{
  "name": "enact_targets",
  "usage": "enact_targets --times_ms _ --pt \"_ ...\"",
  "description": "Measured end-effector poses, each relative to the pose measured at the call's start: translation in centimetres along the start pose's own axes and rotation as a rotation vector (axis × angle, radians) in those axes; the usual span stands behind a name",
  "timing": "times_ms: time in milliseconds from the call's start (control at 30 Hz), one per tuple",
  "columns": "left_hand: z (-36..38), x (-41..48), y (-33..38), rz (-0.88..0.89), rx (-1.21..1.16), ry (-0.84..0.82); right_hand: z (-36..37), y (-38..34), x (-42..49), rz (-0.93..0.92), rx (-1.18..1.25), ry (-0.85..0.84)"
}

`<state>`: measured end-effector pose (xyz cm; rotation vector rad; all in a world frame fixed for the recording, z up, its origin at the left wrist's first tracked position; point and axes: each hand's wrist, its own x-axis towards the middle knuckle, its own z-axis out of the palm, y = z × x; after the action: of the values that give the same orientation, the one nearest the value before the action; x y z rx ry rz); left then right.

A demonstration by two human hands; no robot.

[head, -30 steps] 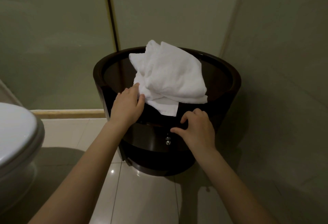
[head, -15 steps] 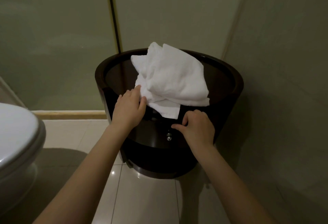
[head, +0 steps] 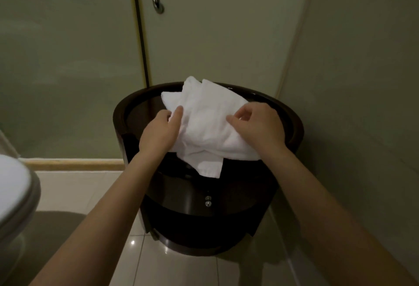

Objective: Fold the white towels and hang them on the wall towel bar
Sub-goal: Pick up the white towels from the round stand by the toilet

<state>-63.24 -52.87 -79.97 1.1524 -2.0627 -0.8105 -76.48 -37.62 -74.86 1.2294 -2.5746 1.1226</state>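
Picking up the towel (head: 204,117)
Left hand (head: 158,132) and right hand (head: 260,125) are each pinching a side, the towel lying bunched between them.

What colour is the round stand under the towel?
Dark brown, glossy; the stand shows best in the head view.

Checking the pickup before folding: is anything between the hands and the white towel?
Nothing visible does. The left hand and the right hand both grip the white towel directly, where it lies crumpled on the dark round stand.
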Motion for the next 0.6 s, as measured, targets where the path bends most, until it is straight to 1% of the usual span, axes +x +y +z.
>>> enact_targets --times_ms 100,200,300,400,500,600 --pt "0.6 1.6 1.1 -0.055 -0.050 -0.110 0.1 1.1 3.0 0.114 0.141 0.014" --pt "1.3 2.3 1.7 -0.112 -0.117 -0.188 1.2 2.8 4.5 0.248 0.234 -0.019" --pt "1.6 2.6 1.6 -0.118 -0.149 -0.201 2.6 4.4 4.7 0.408 0.278 -0.118" --pt "1.5 3.0 1.4 -0.086 -0.207 -0.237 3.7 5.1 4.4 0.585 0.408 -0.219" --pt "1.4 3.7 1.3 -0.087 -0.256 -0.263 4.1 5.5 5.0 0.642 0.514 -0.244" --pt "1.6 4.3 1.0 -0.128 -0.321 -0.275 4.3 5.8 5.7 0.685 0.673 -0.292"
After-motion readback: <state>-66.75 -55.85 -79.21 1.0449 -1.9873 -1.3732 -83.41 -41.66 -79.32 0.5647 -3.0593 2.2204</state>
